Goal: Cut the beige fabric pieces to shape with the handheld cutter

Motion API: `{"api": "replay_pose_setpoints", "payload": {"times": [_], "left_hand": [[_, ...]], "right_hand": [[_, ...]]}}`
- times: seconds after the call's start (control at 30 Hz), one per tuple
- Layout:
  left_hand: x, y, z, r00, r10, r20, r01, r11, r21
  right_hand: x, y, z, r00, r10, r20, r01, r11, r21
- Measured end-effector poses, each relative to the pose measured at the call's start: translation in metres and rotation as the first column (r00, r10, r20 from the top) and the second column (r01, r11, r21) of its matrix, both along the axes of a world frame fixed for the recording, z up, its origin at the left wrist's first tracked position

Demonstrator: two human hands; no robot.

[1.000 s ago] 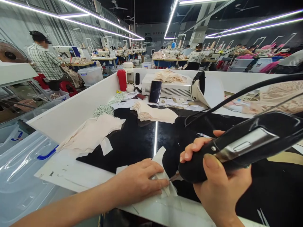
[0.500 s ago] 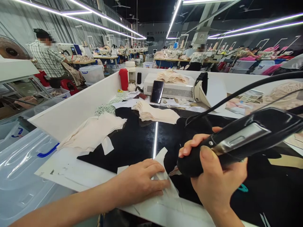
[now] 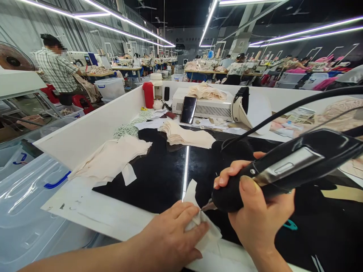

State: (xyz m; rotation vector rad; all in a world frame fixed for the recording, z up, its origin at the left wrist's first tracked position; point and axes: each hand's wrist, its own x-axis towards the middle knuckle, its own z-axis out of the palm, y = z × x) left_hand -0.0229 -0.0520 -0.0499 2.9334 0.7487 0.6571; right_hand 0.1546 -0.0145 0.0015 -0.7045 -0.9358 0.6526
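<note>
A small, pale cream piece of cut fabric (image 3: 202, 226) lies creased on the glossy black table (image 3: 161, 173) near its front edge. No writing on it is readable. The left hand (image 3: 172, 238) presses it flat, fingers spread, grip not closed. The right hand (image 3: 255, 215) grips a black corded handheld cutting tool (image 3: 283, 170), whose metal tip touches the fabric just beside the left fingertips.

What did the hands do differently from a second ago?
The left hand slid back toward the person along the white fabric piece, bunching it under its fingers. The right hand stays gripping the black corded tool, tip at the fabric. The fabric stacks behind haven't moved.
</note>
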Motion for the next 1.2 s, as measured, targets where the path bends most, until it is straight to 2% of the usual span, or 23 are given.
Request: {"api": "replay_pose_setpoints", "payload": {"times": [0.07,0.17,0.27,0.43,0.6,0.8,0.93,1.2], "left_hand": [[-0.001,0.004,0.004,1.0,-0.012,0.011,0.012,0.999,0.039],[-0.005,0.025,0.008,0.995,-0.077,0.061,0.072,0.995,0.067],[-0.01,0.051,0.006,0.984,-0.168,0.06,0.17,0.985,-0.026],[-0.021,0.074,0.001,0.978,-0.21,0.009,0.209,0.967,-0.148],[-0.028,0.073,0.005,0.976,-0.216,-0.011,0.211,0.964,-0.164],[-0.029,0.069,0.004,0.965,-0.245,-0.092,0.239,0.968,-0.072],[-0.029,0.067,0.001,0.966,-0.242,-0.088,0.242,0.97,-0.019],[-0.026,0.063,-0.004,0.975,-0.219,-0.032,0.219,0.975,-0.025]], "right_hand": [[0.0,-0.001,0.0,1.0,-0.005,-0.004,0.005,1.0,-0.001],[0.0,-0.002,0.0,1.0,-0.006,-0.006,0.007,1.0,0.011],[0.0,-0.002,0.0,1.0,0.004,-0.003,-0.004,1.0,0.006],[0.0,-0.003,-0.001,1.0,0.001,0.012,-0.001,1.0,0.002],[0.0,-0.004,0.0,1.0,-0.023,0.011,0.023,1.0,-0.005],[0.001,-0.005,-0.001,1.0,-0.031,-0.005,0.031,1.0,-0.006],[0.001,-0.005,0.001,0.999,-0.029,-0.025,0.028,0.999,-0.023],[-0.004,0.004,0.008,0.996,-0.069,-0.06,0.069,0.998,0.0]]}}
